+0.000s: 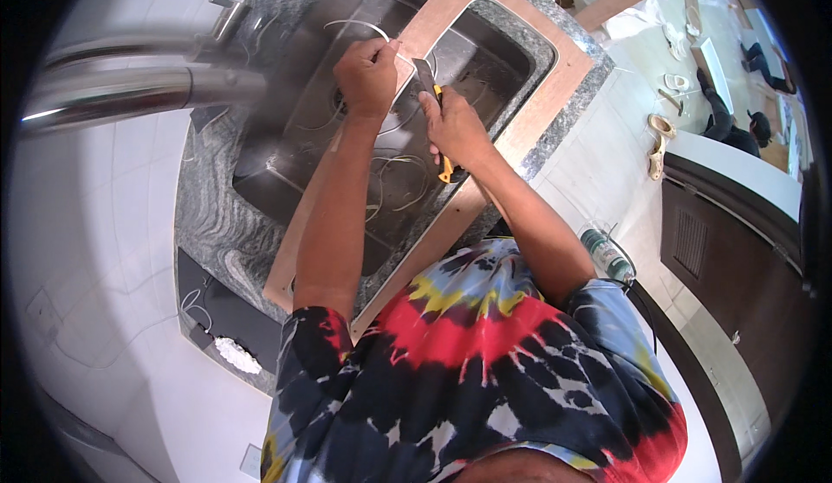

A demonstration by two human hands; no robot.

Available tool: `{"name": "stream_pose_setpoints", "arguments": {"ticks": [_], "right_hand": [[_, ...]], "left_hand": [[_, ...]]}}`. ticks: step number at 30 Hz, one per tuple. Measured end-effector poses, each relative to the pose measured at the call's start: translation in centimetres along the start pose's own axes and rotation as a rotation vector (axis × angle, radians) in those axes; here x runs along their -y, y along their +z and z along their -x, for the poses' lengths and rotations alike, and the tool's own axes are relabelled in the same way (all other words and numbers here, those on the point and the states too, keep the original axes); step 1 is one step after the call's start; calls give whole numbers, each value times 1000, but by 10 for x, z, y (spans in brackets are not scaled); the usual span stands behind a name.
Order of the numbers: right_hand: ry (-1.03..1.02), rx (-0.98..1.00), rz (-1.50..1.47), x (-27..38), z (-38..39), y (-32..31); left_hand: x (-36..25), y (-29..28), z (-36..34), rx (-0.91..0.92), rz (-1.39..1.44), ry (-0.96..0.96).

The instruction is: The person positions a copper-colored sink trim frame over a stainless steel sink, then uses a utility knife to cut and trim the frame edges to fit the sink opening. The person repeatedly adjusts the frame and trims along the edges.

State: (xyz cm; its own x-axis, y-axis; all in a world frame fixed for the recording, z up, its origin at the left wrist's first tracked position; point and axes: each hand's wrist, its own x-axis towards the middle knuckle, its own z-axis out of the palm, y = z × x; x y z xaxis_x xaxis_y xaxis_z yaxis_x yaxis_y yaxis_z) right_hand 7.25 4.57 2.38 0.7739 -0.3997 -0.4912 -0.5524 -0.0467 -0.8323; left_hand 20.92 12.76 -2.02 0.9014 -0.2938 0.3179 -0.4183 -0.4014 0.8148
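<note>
Across a dark metal sink (498, 45) lies a wooden frame (563, 80) with a large rounded opening. Along the inner edge of the frame runs a thin white strip (511, 2), and its loose end curls out past my left hand (362, 80). The fingers of that hand are closed on the white strip at the frame's inner edge. My right hand (455, 128) is wrapped around a yellow and black utility knife (446, 169). Its broad blade points up beside the strip, close to my left hand; whether it touches the strip I cannot tell.
Thin white offcuts (399, 161) lie in the sink. A chrome faucet (130, 93) reaches in from the left over the grey stone counter (212, 188). A dark panel (217, 301) with a cable is at lower left. Slippers (659, 145) and a person (745, 132) are at far right, beyond a dark cabinet (719, 249).
</note>
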Motion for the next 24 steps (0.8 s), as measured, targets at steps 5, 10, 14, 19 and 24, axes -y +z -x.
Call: {"name": "stream_pose_setpoints", "arguments": {"ticks": [5, 10, 14, 19, 24], "right_hand": [[-4, -30, -13, -3, -12, 12], [12, 20, -73, 1, -11, 3], [6, 4, -1, -4, 8, 6], [16, 13, -104, -13, 6, 11], [-27, 2, -108, -13, -6, 21]], "left_hand": [[0, 1, -2, 14, -48, -39], [-7, -5, 0, 17, -5, -126], [-2, -4, -1, 7, -31, -125], [-7, -5, -2, 23, 26, -168], [-6, -4, -4, 29, 72, -239]]}}
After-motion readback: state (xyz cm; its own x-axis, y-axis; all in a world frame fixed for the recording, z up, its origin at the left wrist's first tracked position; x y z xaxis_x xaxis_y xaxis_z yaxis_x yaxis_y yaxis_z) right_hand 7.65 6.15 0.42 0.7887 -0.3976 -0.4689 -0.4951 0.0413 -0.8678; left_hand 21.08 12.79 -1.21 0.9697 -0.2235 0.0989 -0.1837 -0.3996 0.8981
